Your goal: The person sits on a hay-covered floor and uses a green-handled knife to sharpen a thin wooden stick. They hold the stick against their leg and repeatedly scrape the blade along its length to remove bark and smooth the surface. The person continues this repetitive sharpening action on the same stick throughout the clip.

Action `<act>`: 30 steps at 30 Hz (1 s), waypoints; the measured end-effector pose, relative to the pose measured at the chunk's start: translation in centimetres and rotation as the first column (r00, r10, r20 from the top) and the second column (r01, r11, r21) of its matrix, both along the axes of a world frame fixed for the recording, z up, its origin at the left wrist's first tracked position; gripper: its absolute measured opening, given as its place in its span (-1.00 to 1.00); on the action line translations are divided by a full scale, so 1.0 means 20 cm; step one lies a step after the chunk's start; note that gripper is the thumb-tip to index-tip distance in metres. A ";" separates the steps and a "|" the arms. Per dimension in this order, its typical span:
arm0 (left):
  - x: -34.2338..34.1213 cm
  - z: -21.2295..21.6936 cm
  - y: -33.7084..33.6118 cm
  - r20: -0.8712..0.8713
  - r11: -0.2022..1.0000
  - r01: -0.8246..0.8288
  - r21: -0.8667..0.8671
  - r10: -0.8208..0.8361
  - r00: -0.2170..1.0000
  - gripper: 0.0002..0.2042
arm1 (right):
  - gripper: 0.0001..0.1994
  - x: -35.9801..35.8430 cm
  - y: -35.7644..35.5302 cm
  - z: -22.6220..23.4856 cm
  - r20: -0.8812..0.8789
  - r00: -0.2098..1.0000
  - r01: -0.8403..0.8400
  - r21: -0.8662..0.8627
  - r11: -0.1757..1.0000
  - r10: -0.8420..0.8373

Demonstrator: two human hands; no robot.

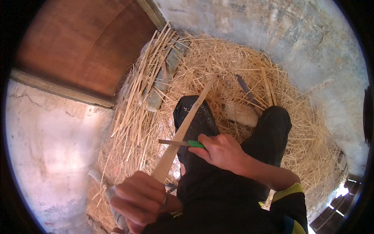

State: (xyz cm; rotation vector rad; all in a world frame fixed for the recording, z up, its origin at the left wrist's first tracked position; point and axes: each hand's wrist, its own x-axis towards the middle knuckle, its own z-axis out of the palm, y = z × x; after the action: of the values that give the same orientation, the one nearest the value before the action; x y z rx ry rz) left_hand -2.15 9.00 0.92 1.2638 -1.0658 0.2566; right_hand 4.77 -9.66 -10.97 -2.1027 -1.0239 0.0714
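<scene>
My left hand (139,199) is wrapped round the near end of a long pale strip of split wood or bamboo (189,117), which slants up and away over my left thigh. My right hand (224,151) grips the green handle of a knife (196,144). The thin dark blade crosses the strip at about its middle, pointing left, and appears to touch it. A ring shows on a finger of my left hand.
Shavings and straw-like slivers (241,58) cover the floor. A bundle of thin strips (150,74) lies at the far left by a brown door panel (85,43). A dark flat blade-like tool (246,89) lies beyond my knees. Stained plaster walls (296,35) stand around.
</scene>
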 end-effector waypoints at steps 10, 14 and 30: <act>-0.05 -0.02 -0.10 -0.007 0.990 -0.124 -0.071 0.124 0.992 -0.53 | -0.59 -0.01 -0.12 -0.14 -0.063 0.958 0.274 -0.069 0.959 -0.278; 0.00 0.03 -0.11 0.043 1.000 0.000 -0.013 0.000 0.999 -0.54 | -0.57 -0.08 -0.07 -0.02 -0.105 0.994 0.042 0.009 0.999 -0.041; 0.00 0.03 -0.06 0.011 0.997 0.027 0.068 -0.027 1.000 -0.52 | -0.54 0.05 0.00 -0.14 -0.091 0.961 0.247 -0.148 0.958 -0.262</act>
State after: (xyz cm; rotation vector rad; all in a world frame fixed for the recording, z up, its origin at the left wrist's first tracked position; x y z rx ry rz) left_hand -2.17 7.82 1.48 1.3092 -1.1088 0.2089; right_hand 5.76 -9.66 -13.71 -2.3104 -0.6932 0.1295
